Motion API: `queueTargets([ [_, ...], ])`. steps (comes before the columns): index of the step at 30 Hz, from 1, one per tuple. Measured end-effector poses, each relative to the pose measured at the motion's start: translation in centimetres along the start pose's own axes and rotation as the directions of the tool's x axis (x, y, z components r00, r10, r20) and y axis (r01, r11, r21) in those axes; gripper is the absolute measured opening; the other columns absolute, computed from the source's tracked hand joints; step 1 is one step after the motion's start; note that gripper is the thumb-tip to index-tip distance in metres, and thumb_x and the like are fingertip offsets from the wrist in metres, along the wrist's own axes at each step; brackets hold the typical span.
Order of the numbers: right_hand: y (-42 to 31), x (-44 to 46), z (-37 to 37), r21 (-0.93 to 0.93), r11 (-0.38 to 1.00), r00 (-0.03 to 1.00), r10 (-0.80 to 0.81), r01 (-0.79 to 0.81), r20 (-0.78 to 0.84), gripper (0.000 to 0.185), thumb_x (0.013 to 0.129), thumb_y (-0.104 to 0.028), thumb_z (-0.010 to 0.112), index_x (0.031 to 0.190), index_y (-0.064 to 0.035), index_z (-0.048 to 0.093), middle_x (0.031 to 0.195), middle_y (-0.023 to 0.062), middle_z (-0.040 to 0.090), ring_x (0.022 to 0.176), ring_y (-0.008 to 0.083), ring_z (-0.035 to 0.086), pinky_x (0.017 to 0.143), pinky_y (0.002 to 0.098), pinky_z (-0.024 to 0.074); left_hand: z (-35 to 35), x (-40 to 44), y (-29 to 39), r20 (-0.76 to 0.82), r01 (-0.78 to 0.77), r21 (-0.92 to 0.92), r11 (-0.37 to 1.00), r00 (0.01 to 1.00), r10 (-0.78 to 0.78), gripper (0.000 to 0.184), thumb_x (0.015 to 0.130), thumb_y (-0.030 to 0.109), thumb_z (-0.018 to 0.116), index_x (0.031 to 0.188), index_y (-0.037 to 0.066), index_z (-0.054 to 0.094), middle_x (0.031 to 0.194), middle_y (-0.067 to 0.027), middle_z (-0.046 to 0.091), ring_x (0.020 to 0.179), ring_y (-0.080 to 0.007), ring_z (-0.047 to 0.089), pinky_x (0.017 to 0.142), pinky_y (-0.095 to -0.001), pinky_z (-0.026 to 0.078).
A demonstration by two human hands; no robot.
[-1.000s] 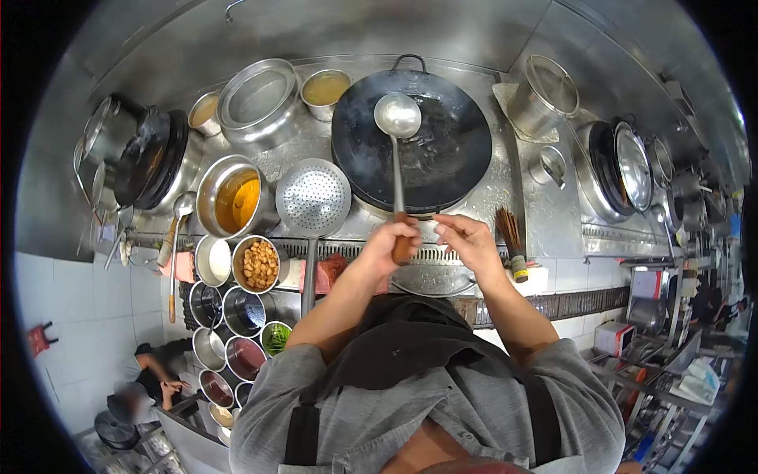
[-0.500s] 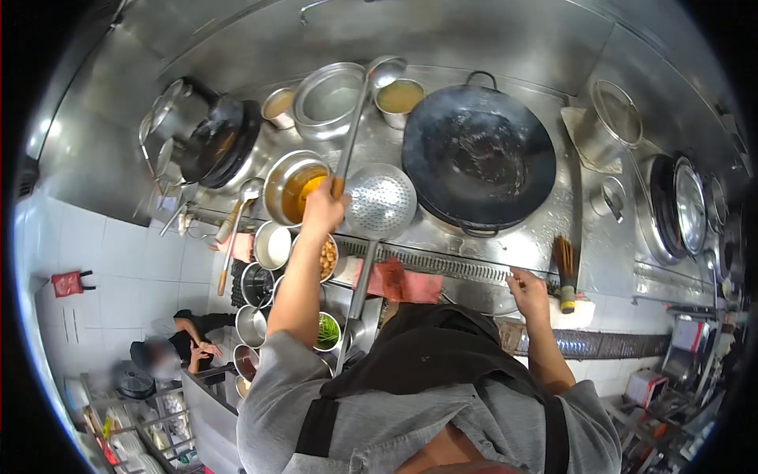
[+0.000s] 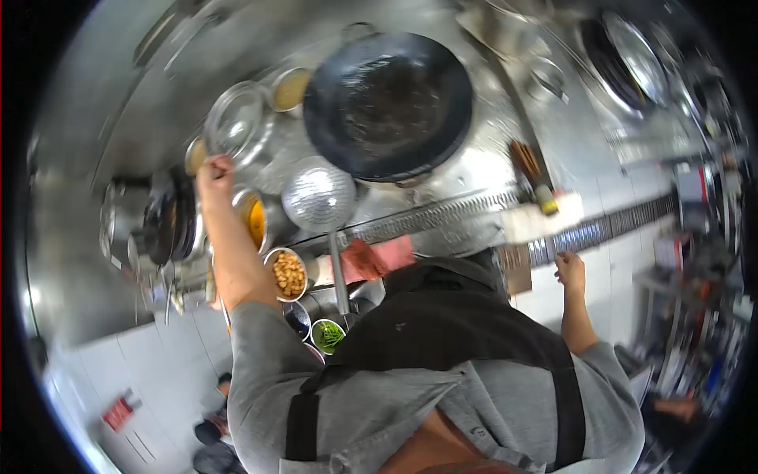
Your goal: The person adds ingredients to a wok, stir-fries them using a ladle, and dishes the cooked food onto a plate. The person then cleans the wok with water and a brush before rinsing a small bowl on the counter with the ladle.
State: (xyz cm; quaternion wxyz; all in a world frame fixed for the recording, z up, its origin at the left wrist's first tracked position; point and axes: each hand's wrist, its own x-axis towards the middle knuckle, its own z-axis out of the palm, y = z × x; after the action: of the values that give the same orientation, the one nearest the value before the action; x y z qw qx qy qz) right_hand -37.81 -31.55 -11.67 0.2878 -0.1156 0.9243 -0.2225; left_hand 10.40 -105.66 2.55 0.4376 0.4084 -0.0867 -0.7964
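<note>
My left hand (image 3: 215,175) is closed at the near-left rim of a metal pot (image 3: 260,103). Its fingers wrap round the end of a ladle, whose handle is mostly hidden by the fist and foreshortening; the bowl appears blurred over the pot. Below the hand stands a pot of orange-yellow liquid (image 3: 257,223). To its right lies a perforated strainer (image 3: 319,194). My right hand (image 3: 570,270) hangs loosely curled with nothing in it, over the floor below a bamboo brush (image 3: 527,162). A large black wok (image 3: 387,107) sits at the back centre, its inside wet.
A bowl of brown nuts or fried pieces (image 3: 287,275) and a bowl of green vegetables (image 3: 327,336) stand near my left forearm. A pink-red cloth (image 3: 391,253) lies at the counter edge. Pots and lids (image 3: 636,55) stand at the right. People are partly visible beyond both sides.
My left hand has moved left and away with the ladle, from above the orange liquid to the metal pot's rim. My right hand has drawn off from the counter edge. The view has turned.
</note>
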Motion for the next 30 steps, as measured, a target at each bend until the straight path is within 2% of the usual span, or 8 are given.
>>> queueTargets([
  [3,4.8,-3.2,0.0,0.069,0.968,0.971,0.241,-0.240,-0.001,0.029,0.083,-0.020,0.057,0.101,-0.0006,0.068,0.070,0.0139,0.068,0.052,0.0203,0.065,0.050,0.0328,0.0525,3.6,0.7,1.2,0.126,0.091,-0.132,0.987,0.989,-0.074,0.008,0.075,-0.005,0.044,0.070,0.000,0.041,0.070,-0.0084,0.044,0.054,-0.0174,0.047,0.045,-0.0238,0.048],
  [9,6.8,-5.3,3.2,0.048,0.924,0.921,0.373,-0.380,0.109,0.029,0.082,-0.018,0.057,0.102,0.0008,0.067,0.071,0.0135,0.068,0.053,0.0188,0.066,0.045,0.0307,0.0535,14.5,1.1,1.1,0.067,-0.066,0.266,0.962,0.997,0.050,0.012,0.082,0.000,0.051,0.075,-0.003,0.041,0.069,-0.0112,0.045,0.053,-0.0164,0.048,0.042,-0.0211,0.045],
  [11,7.4,-4.1,5.8,0.055,0.956,0.952,0.280,-0.288,0.123,0.029,0.081,-0.018,0.058,0.101,0.0013,0.067,0.070,0.0147,0.067,0.051,0.0171,0.065,0.045,0.0302,0.0528,17.7,0.7,0.5,0.099,-0.053,0.366,0.929,0.995,0.018,0.013,0.083,0.001,0.053,0.076,-0.003,0.043,0.068,-0.0103,0.047,0.052,-0.0148,0.048,0.041,-0.0199,0.044],
  [14,5.8,-1.4,10.3,-0.239,0.970,0.999,-0.046,0.045,0.000,0.027,0.078,-0.019,0.057,0.098,-0.0058,0.070,0.080,0.0227,0.067,0.073,0.0374,0.066,0.070,0.0445,0.0544,21.9,-1.1,-2.1,0.079,-0.126,0.842,0.524,0.991,0.111,0.010,0.081,0.005,0.058,0.073,0.006,0.051,0.062,-0.0032,0.054,0.049,-0.0090,0.048,0.039,-0.0184,0.037],
  [15,3.0,-0.9,9.9,-0.237,0.969,0.990,-0.036,0.068,0.139,0.027,0.079,-0.024,0.059,0.098,-0.0071,0.070,0.091,0.0250,0.065,0.088,0.0406,0.063,0.082,0.0474,0.0503,22.1,-1.2,-2.9,0.117,-0.193,0.870,0.454,0.975,0.191,0.006,0.078,0.005,0.060,0.074,0.006,0.055,0.061,-0.0028,0.055,0.048,-0.0096,0.048,0.038,-0.0189,0.035],
  [19,0.5,2.9,14.7,-0.339,0.902,0.946,-0.178,0.267,0.273,0.025,0.080,-0.021,0.057,0.095,-0.0040,0.067,0.095,0.0218,0.066,0.092,0.0385,0.063,0.081,0.0464,0.0509,22.6,-5.1,-8.3,0.158,-0.235,0.951,0.198,0.927,0.341,0.007,0.075,0.006,0.060,0.080,0.002,0.060,0.060,-0.0041,0.055,0.046,-0.0126,0.049,0.039,-0.0252,0.035],
  [23,-0.4,5.4,17.6,-0.429,0.740,0.825,-0.297,0.517,0.481,0.033,0.084,-0.019,0.049,0.110,-0.0038,0.063,0.112,0.0188,0.063,0.108,0.0313,0.059,0.090,0.0420,0.0478,19.4,-9.2,-11.1,0.157,-0.240,0.951,0.194,0.918,0.365,0.018,0.073,0.005,0.059,0.089,-0.002,0.061,0.061,-0.0037,0.054,0.047,-0.0109,0.047,0.038,-0.0228,0.035],
  [30,4.0,6.1,21.6,-0.416,0.633,0.757,-0.562,0.653,0.333,0.044,0.084,-0.019,0.046,0.124,-0.0029,0.054,0.129,0.0189,0.053,0.120,0.0325,0.050,0.100,0.0435,0.0401,14.7,-17.5,-14.3,0.093,-0.242,0.894,0.377,0.924,0.372,0.035,0.074,0.004,0.057,0.107,-0.007,0.054,0.067,-0.0054,0.054,0.047,-0.0097,0.047,0.037,-0.0222,0.035],
])
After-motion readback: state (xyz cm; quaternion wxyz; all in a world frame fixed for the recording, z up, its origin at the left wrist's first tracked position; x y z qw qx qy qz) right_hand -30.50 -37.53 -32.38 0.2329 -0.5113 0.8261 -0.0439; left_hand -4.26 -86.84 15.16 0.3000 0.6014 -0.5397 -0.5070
